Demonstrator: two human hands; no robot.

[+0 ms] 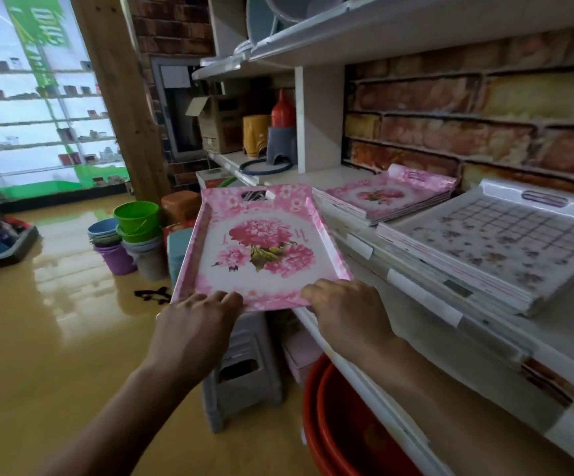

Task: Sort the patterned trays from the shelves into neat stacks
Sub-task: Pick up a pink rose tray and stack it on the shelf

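Observation:
A pink flowered tray hangs level in the air beside the shelf front, over the floor. My left hand grips its near edge at the left, and my right hand grips the same edge at the right. On the white shelf lies a stack of matching pink flowered trays at the back. To its right sits a stack of white trays with a purple check-and-flower pattern.
Grey plastic stools stand below the held tray, and nested red basins sit under the shelf. Stacked green, blue and purple buckets stand on the glossy yellow floor. A wooden post rises at the left, and another shelf runs overhead.

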